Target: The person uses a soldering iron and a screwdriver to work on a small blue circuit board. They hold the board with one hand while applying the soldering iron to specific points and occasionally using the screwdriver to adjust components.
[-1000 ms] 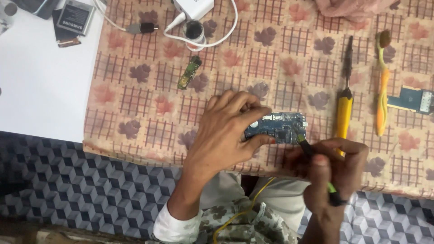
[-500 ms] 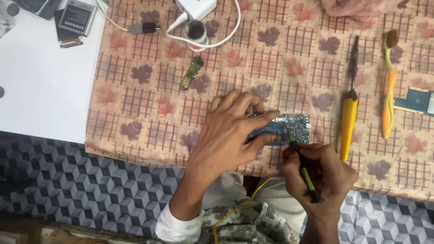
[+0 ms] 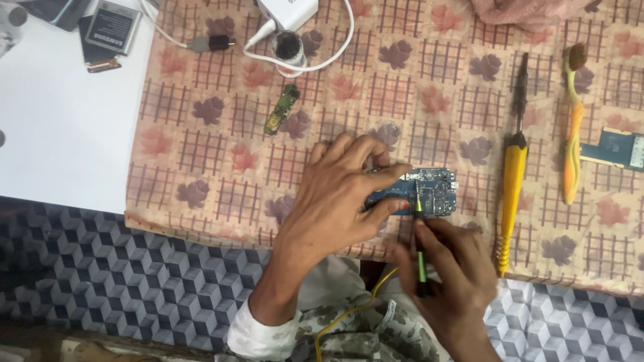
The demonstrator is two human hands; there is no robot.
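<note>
A white table top (image 3: 60, 134) shows at the left, with a flat dark phone battery (image 3: 113, 27) lying on it. Next to it a peach cloth with leaf and grid prints (image 3: 221, 161) covers the rest of the work place, and below is a floor of grey and dark cube-pattern tiles (image 3: 100, 268). A small green circuit strip (image 3: 282, 108) lies on the cloth. The left hand (image 3: 335, 198) is spread flat, its fingertips pressing down on a small blue circuit board (image 3: 429, 191) near the cloth's front edge. The right hand (image 3: 456, 275) pinches a thin green and black tool (image 3: 419, 241), its tip touching the board. Further right lie a yellow-handled screwdriver (image 3: 513, 181) and an orange toothbrush (image 3: 571, 147).
</note>
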